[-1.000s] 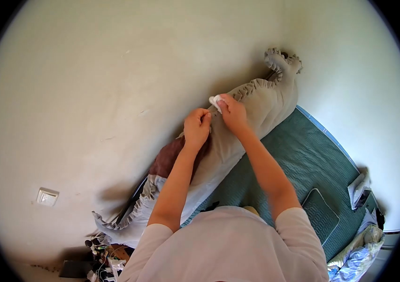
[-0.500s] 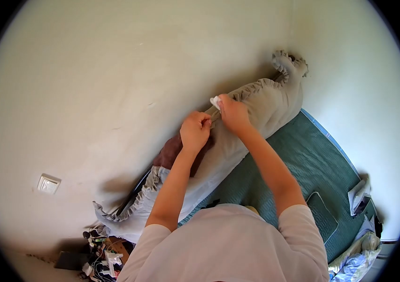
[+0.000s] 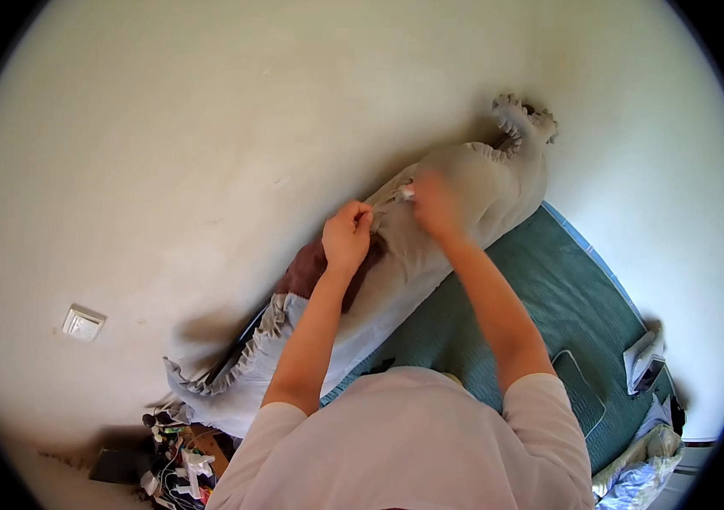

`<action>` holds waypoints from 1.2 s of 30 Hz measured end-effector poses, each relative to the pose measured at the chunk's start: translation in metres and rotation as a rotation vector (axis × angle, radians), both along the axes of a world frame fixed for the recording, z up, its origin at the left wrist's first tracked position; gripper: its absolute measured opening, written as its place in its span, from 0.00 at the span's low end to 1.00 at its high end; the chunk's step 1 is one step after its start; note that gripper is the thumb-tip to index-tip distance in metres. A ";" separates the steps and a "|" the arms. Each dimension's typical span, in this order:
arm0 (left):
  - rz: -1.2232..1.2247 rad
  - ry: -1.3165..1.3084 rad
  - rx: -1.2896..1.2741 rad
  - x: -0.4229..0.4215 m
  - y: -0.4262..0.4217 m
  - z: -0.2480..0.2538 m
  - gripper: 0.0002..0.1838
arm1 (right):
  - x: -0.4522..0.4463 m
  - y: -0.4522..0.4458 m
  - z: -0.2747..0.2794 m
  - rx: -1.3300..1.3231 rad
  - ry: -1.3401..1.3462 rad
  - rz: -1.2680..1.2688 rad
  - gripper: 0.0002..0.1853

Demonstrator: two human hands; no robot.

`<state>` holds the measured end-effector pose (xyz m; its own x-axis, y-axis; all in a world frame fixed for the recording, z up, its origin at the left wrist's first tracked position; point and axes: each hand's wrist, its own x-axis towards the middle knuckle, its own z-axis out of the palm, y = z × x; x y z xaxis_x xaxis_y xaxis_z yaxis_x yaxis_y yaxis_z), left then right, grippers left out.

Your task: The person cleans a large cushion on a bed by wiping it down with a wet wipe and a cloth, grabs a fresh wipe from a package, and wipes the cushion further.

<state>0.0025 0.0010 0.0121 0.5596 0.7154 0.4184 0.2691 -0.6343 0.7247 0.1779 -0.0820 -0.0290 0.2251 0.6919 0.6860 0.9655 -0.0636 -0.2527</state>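
Observation:
A grey headboard cover (image 3: 485, 183) with a gathered, ruffled edge lies along a padded headboard against the wall. Part of the headboard's dark reddish-brown surface (image 3: 302, 274) shows beneath my left forearm. My left hand (image 3: 347, 236) is closed at the cover's upper edge, thumb and fingers pinching the grey fabric. Farther along the cover, my right hand (image 3: 437, 206) is smeared by motion. At its fingertips is a small white wad (image 3: 405, 193), whose kind I cannot make out.
A green quilted mat (image 3: 540, 280) covers the bed, with a matching green pillow (image 3: 579, 393) on it. Cables and small items (image 3: 183, 459) crowd the lower left. A wall switch (image 3: 84, 323) is at left. Bundled fabric (image 3: 647, 459) lies at lower right.
My right hand has moved right and slightly down, away from my left hand, with the white wad. The cover's upper edge between them looks smoother. My left hand shifted slightly left.

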 end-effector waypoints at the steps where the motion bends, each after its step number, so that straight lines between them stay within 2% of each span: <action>1: -0.003 -0.009 0.004 0.001 0.002 -0.001 0.06 | 0.021 0.001 -0.001 0.029 0.018 -0.148 0.11; 2: -0.006 -0.042 -0.027 -0.001 0.005 -0.002 0.05 | 0.030 0.002 -0.003 0.055 0.048 -0.296 0.10; 3: -0.006 -0.079 -0.063 0.000 0.005 -0.004 0.05 | 0.023 -0.004 0.010 0.051 0.045 -0.299 0.10; 5: -0.034 -0.091 -0.089 -0.001 0.006 -0.004 0.05 | -0.015 -0.018 0.053 0.311 0.293 0.093 0.10; 6: -0.067 -0.114 -0.102 0.003 0.009 -0.002 0.04 | -0.019 -0.011 0.044 0.314 0.285 0.093 0.10; 8: -0.137 -0.148 -0.064 0.001 0.004 -0.009 0.04 | -0.028 0.004 0.016 0.123 0.226 0.108 0.08; 9: -0.209 -0.178 -0.021 -0.003 0.004 -0.009 0.04 | -0.024 0.008 0.014 0.132 0.232 0.109 0.08; 11: -0.182 -0.193 -0.071 0.000 0.005 -0.007 0.04 | 0.007 0.015 0.020 -0.098 0.257 -0.234 0.09; 12: -0.152 -0.189 -0.138 -0.005 0.003 -0.007 0.04 | 0.011 0.014 0.019 -0.108 0.267 -0.232 0.09; 14: -0.153 -0.225 -0.127 -0.003 0.010 -0.005 0.04 | 0.025 0.011 0.028 0.369 0.460 -0.128 0.09; 15: -0.149 -0.167 -0.154 -0.003 0.014 -0.007 0.05 | 0.026 0.005 0.033 0.368 0.458 -0.124 0.09; 17: -0.139 -0.111 -0.182 0.000 0.018 -0.007 0.05 | 0.023 -0.005 0.037 0.523 0.457 0.130 0.10; 18: -0.113 -0.094 -0.178 0.004 0.017 -0.004 0.06 | 0.017 -0.007 0.037 0.519 0.462 0.130 0.10; 20: -0.095 -0.071 -0.183 0.006 0.011 -0.003 0.06 | 0.002 -0.009 0.034 0.174 0.311 0.339 0.11; 21: -0.107 -0.059 -0.166 0.008 0.007 -0.003 0.06 | -0.002 -0.010 0.030 0.171 0.315 0.329 0.11; 23: -0.117 -0.054 -0.142 0.011 0.006 0.001 0.06 | -0.006 -0.002 0.026 -0.076 0.263 0.129 0.09; 24: -0.101 -0.058 -0.133 0.009 0.004 0.001 0.05 | -0.008 0.003 0.025 -0.075 0.265 0.129 0.09; 26: -0.083 -0.058 -0.124 0.005 -0.002 0.003 0.05 | -0.009 0.015 0.023 0.129 0.361 -0.063 0.07; 27: -0.117 -0.070 -0.031 0.003 -0.007 0.004 0.05 | -0.005 0.024 0.017 0.128 0.360 -0.057 0.07; 29: -0.149 -0.073 0.063 -0.001 -0.011 0.006 0.04 | 0.002 0.044 0.006 0.295 0.499 -0.269 0.08; 30: -0.147 -0.079 0.218 -0.002 -0.013 0.007 0.04 | 0.008 0.042 0.009 0.294 0.503 -0.268 0.08; 31: -0.146 -0.087 0.371 -0.003 -0.014 0.008 0.04 | 0.020 0.035 0.013 0.388 0.998 -0.089 0.09; 32: -0.145 -0.083 0.366 -0.008 -0.018 0.008 0.04 | 0.028 0.024 0.018 0.469 1.490 0.108 0.11; 34: -0.309 0.249 0.747 -0.014 -0.023 0.007 0.09 | 0.028 0.007 0.034 0.498 1.479 0.166 0.12; 35: -0.308 0.245 0.737 -0.013 -0.024 0.004 0.09 | 0.022 0.004 0.035 0.517 1.161 0.116 0.11; 36: -0.317 0.206 0.855 -0.012 -0.027 0.000 0.09 | 0.010 -0.001 0.042 0.525 0.847 0.072 0.10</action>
